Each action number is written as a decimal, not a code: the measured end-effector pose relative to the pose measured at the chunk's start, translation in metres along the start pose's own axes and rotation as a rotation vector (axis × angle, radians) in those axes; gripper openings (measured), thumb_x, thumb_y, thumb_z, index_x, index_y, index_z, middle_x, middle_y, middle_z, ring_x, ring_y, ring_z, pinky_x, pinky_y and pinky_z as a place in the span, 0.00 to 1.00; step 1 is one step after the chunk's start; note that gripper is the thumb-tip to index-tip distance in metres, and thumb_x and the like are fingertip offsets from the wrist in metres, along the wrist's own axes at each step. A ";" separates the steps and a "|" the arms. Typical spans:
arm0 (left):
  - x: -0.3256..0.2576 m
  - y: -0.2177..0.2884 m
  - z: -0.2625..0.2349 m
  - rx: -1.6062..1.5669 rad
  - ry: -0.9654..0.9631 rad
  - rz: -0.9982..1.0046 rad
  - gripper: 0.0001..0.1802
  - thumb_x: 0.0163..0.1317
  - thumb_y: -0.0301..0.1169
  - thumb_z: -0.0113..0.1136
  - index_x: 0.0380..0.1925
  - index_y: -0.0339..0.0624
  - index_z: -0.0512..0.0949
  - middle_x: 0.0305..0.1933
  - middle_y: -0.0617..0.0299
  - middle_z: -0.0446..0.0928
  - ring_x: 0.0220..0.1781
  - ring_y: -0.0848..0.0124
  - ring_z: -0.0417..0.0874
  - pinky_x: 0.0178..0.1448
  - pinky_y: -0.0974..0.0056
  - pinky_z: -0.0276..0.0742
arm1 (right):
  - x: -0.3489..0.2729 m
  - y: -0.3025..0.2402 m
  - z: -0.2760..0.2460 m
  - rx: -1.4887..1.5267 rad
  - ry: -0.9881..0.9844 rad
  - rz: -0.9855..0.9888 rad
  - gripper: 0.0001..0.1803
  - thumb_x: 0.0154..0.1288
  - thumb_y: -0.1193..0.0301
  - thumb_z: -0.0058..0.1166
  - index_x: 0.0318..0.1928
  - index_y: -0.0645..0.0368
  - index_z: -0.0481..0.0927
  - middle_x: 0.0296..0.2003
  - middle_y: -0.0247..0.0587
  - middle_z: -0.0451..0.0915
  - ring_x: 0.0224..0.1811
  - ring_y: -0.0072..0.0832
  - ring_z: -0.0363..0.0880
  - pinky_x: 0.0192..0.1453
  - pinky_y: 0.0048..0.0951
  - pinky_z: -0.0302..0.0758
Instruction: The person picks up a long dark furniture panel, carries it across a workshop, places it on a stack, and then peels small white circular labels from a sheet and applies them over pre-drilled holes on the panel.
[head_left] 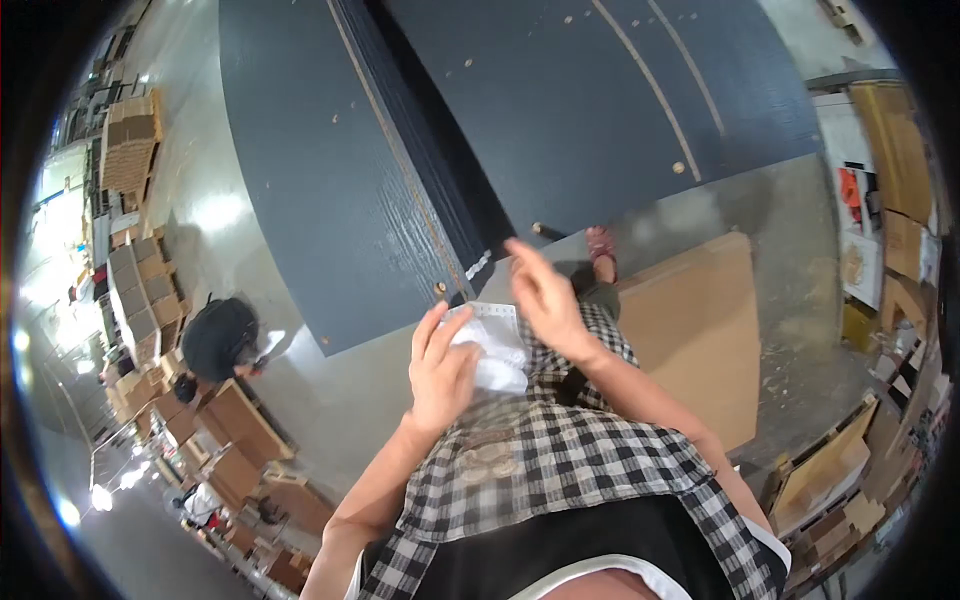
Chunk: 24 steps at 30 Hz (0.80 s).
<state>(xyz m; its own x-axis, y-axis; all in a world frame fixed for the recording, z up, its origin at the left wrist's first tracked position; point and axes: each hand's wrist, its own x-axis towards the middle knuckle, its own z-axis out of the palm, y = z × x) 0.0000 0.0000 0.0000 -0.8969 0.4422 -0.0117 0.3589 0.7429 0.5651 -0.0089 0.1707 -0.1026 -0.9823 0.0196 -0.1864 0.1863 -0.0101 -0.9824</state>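
My left hand (440, 372) holds a whitish, partly see-through plastic bag (500, 352) in front of my checked apron (560, 460). Its fingers curl over the bag's left side, and the contents cannot be made out. Just to the right, my right hand (548, 308) is raised with its index finger stretched forward and the other fingers loosely bent, nothing visible in it. Beyond both hands lie dark grey-blue panels (290, 190), with long grooves and small holes. A small round brass-coloured fitting (441, 288) sits near the left panel's close edge.
A large cardboard sheet (700, 340) lies on the floor at the right, beside my shoe (601, 243). Another person (220, 338) in dark clothing bends down at the left. Stacked boxes (130, 280) line the left side; boards and cartons (825, 470) stand at the lower right.
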 end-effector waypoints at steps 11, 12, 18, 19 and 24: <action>-0.016 0.017 -0.005 -0.513 0.110 -0.276 0.04 0.58 0.26 0.52 0.30 0.36 0.75 0.39 0.57 0.78 0.41 0.60 0.77 0.46 0.62 0.71 | 0.136 0.015 -0.254 -0.417 0.480 0.109 0.30 0.59 0.61 0.55 0.57 0.68 0.66 0.50 0.49 0.72 0.51 0.35 0.72 0.54 0.31 0.68; -0.018 0.014 -0.008 -0.532 0.138 -0.319 0.05 0.59 0.26 0.52 0.30 0.36 0.75 0.39 0.57 0.78 0.41 0.60 0.77 0.46 0.62 0.71 | 0.147 0.014 -0.253 -0.309 0.369 0.182 0.38 0.56 0.56 0.59 0.58 0.71 0.64 0.52 0.53 0.70 0.54 0.37 0.70 0.57 0.32 0.66; -0.040 0.009 -0.011 -0.614 0.222 -0.471 0.09 0.64 0.31 0.50 0.31 0.35 0.75 0.38 0.58 0.77 0.37 0.71 0.75 0.42 0.69 0.69 | 0.159 0.014 -0.208 -0.603 0.239 0.157 0.39 0.50 0.54 0.63 0.55 0.67 0.68 0.50 0.50 0.71 0.52 0.39 0.71 0.56 0.33 0.67; -0.039 0.011 -0.010 -0.630 0.218 -0.500 0.09 0.63 0.30 0.51 0.31 0.35 0.74 0.38 0.58 0.77 0.38 0.69 0.76 0.44 0.68 0.69 | 0.158 0.012 -0.209 -0.614 0.229 0.146 0.38 0.49 0.54 0.63 0.55 0.67 0.68 0.50 0.49 0.71 0.52 0.40 0.71 0.56 0.33 0.67; -0.030 0.015 -0.005 -0.702 0.218 -0.553 0.09 0.63 0.30 0.51 0.31 0.34 0.74 0.37 0.58 0.78 0.39 0.69 0.76 0.46 0.67 0.70 | 0.156 0.004 -0.206 -0.650 0.251 0.133 0.37 0.48 0.53 0.64 0.54 0.67 0.70 0.50 0.52 0.72 0.52 0.43 0.72 0.55 0.35 0.68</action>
<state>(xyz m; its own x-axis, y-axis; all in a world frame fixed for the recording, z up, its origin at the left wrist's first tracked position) 0.0315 -0.0043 0.0127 -0.9485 -0.0425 -0.3138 -0.3109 0.3132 0.8974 -0.1568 0.3793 -0.1372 -0.9304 0.2901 -0.2240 0.3559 0.5688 -0.7415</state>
